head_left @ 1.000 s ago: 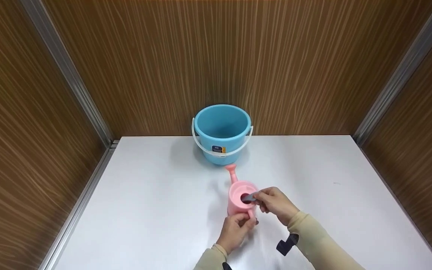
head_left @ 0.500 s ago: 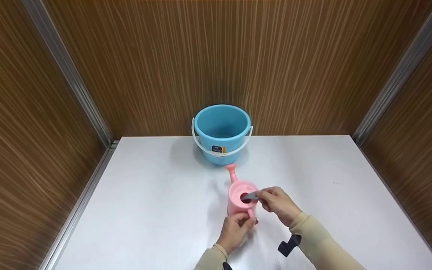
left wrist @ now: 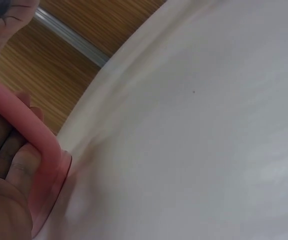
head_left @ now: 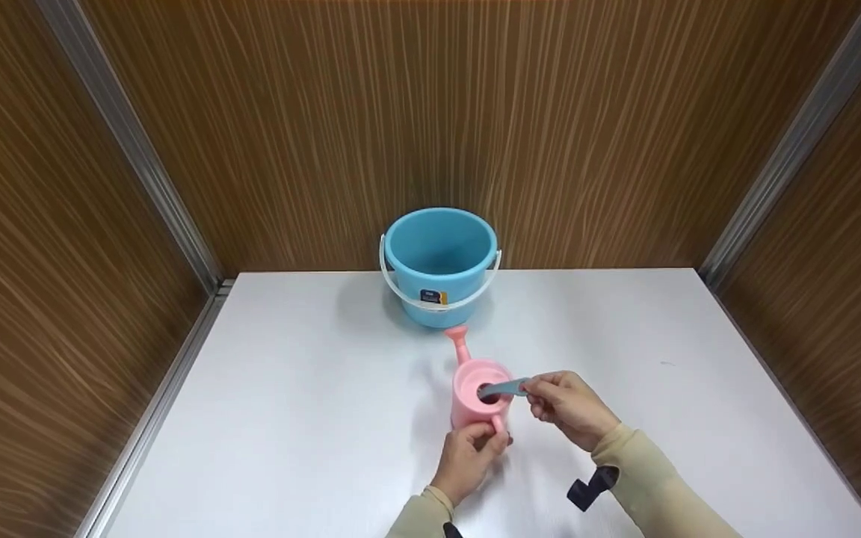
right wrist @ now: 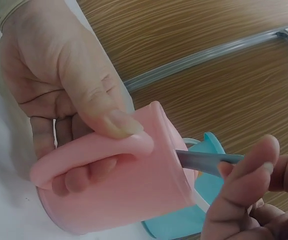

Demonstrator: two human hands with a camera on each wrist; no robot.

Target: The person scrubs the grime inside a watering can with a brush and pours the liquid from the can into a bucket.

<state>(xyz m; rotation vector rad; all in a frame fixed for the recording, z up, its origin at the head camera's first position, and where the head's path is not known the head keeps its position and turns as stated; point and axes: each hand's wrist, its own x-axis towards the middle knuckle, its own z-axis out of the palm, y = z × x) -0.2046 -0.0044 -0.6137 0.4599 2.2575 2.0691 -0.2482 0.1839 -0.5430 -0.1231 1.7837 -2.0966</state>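
Observation:
A pink watering can (head_left: 481,388) stands on the white table, its spout pointing toward the blue bucket. My left hand (head_left: 468,459) grips the can's handle (right wrist: 89,155), fingers through the loop and thumb on top, as the right wrist view shows. My right hand (head_left: 571,407) pinches the end of a slim grey-blue handle (head_left: 507,388) between thumb and fingers. This handle slants down into the round opening in the can's top. Its far end is hidden inside the can, so I cannot tell what tool it belongs to.
Behind the spout stands a light blue bucket (head_left: 441,250) with a white carrying handle (head_left: 442,307) hanging at its front. Wood-grain panels (head_left: 430,112) close off the back and both sides of the white table (head_left: 311,403).
My right hand has shifted to the right, and more of the grey-blue handle shows above the opening. The left hand and the watering can keep about the same place.

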